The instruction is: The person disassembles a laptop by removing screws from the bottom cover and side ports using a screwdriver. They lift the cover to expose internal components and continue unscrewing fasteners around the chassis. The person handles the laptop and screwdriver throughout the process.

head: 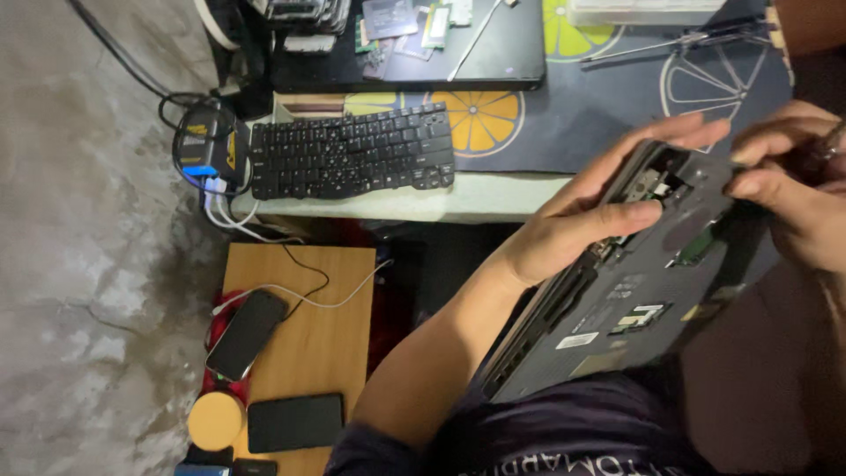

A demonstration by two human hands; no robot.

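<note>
A dark grey laptop (634, 300) lies upside down and tilted across my lap, its underside facing up with an open bay near the top. My left hand (582, 220) grips its upper left edge, thumb pressed on the bottom panel and fingers stretched over the far side. My right hand (793, 185) holds the upper right corner, fingers curled at the edge of the open bay. Small white and silver stickers show on the laptop's base.
A loose black keyboard (352, 152) sits on the table edge, with another black laptop (414, 53) carrying small parts behind it. A wooden stool (304, 344) below holds two phones (247, 335) and a white cable. A yellow-black device (207, 141) sits left.
</note>
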